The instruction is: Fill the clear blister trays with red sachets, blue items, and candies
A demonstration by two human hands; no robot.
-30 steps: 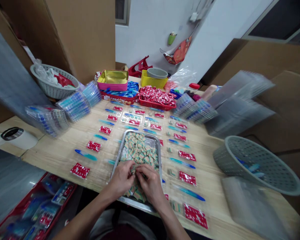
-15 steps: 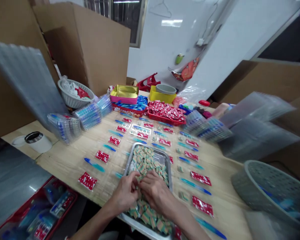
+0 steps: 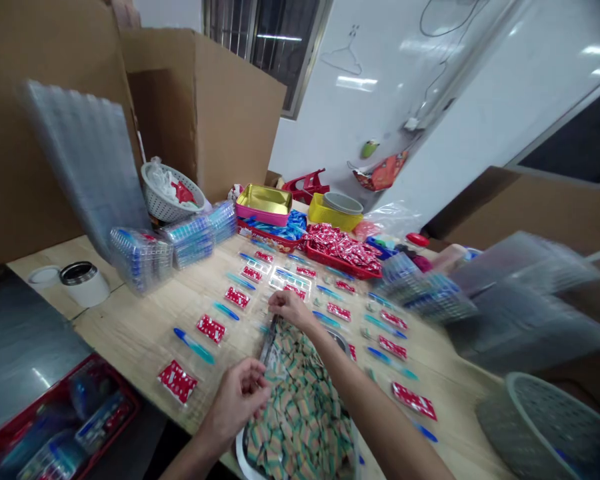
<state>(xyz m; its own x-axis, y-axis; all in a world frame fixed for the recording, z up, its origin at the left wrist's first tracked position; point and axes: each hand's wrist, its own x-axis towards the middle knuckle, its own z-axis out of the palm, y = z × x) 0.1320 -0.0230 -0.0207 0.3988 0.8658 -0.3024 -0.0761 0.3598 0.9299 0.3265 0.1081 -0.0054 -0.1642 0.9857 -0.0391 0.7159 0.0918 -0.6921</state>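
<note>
A metal tray (image 3: 241, 445) full of small striped pieces (image 3: 300, 407), tan, green and orange, lies at the table's near edge. Over its left rim is my left hand (image 3: 237, 400), fingers curled towards the thumb; what they hold, if anything, does not show. My right hand (image 3: 291, 310) reaches across the tray to its far left corner. Its fingers are pinched together above the clear plastic trays, and anything in them is too small to see. Around lie clear trays with blue pens (image 3: 194, 345) and red dotted packets (image 3: 178, 381).
At the back stand a red basket of red packets (image 3: 340, 248), a pink tin (image 3: 264, 205) and a yellow bin (image 3: 330, 212). Stacked clear trays (image 3: 141, 259) flank the left, near a white cup (image 3: 85, 285). A grey basket (image 3: 525, 427) stands at the right.
My right hand has left the pile and moved forward to the tray's far end. My left hand has drawn back to the left. The striped tray has come nearer, and the view has shifted.
</note>
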